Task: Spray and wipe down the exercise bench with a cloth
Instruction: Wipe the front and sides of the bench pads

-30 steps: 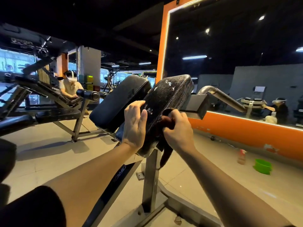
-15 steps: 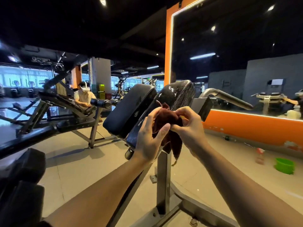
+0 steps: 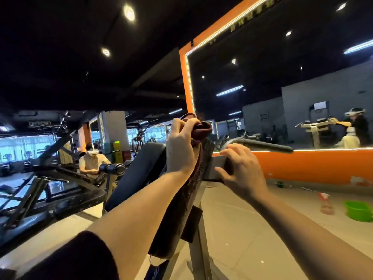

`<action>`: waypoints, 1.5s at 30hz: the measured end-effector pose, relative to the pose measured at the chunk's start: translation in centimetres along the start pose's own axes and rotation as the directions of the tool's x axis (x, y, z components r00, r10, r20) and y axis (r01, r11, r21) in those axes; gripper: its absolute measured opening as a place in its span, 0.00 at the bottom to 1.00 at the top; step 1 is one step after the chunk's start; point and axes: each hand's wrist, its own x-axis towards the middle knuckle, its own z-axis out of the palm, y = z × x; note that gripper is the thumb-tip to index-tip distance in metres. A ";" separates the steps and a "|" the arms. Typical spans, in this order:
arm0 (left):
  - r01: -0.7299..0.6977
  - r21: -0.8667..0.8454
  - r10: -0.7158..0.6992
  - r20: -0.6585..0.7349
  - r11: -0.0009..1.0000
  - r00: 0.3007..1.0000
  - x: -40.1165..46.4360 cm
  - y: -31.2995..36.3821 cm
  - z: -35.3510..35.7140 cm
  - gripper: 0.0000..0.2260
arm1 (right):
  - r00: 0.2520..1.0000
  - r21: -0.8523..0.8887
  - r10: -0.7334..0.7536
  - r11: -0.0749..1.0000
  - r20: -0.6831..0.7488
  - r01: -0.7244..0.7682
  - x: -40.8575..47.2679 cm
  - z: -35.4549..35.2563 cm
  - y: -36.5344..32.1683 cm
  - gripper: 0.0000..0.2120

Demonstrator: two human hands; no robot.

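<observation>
Tiled floor (image 3: pixel 242 229) bears green basin (image 3: pixel 358 210), spray bottle (image 3: pixel 326 203)

cloth (image 3: pixel 200 130): soft dark-red fabric, matt, bunched in my left hand (image 3: pixel 181 146)
bench pad (image 3: pixel 141 168): black vinyl I'd say, smooth, slight sheen, just left of the grip
pad under cloth (image 3: pixel 181 215): black, grainy, speckled
bracket (image 3: pixel 219 168): grey metal, matt, under my right hand (image 3: pixel 240 170)
handle (image 3: pixel 264 146): dark, matt
floor (image 3: pixel 252 229): glossy tile

Left hand (image 3: pixel 182 147) and cloth (image 3: pixel 199 131) hide the bench pad's (image 3: pixel 181 215) top edge. Spray bottle (image 3: pixel 326 203) blurred; label unreadable.
</observation>
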 end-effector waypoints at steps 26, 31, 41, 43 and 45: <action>-0.689 0.343 0.397 0.621 0.638 0.676 0.0 -1.7 4.2 0.12 | 0.971 0.358 0.203 0.922 -0.122 -0.148 -0.6 3.9 0.6 0.18; -0.700 0.339 0.403 0.628 0.628 0.666 -1.6 -2.3 2.3 0.17 | 0.968 0.352 0.232 0.917 -0.095 -0.185 -0.4 3.6 0.4 0.18; -0.740 0.187 0.465 0.672 0.646 0.576 -3.5 -3.8 -2.5 0.20 | 0.958 0.353 0.282 0.903 -0.053 -0.246 -0.5 2.9 -0.5 0.18; -0.624 0.298 0.411 0.541 0.722 0.734 -1.1 -3.2 -1.2 0.23 | 0.957 0.355 0.284 0.902 -0.064 -0.244 -0.6 3.2 -0.6 0.17; -0.566 0.340 0.358 0.510 0.751 0.782 1.4 -2.1 1.1 0.22 | 0.956 0.349 0.282 0.906 -0.082 -0.238 -0.7 3.5 -0.5 0.17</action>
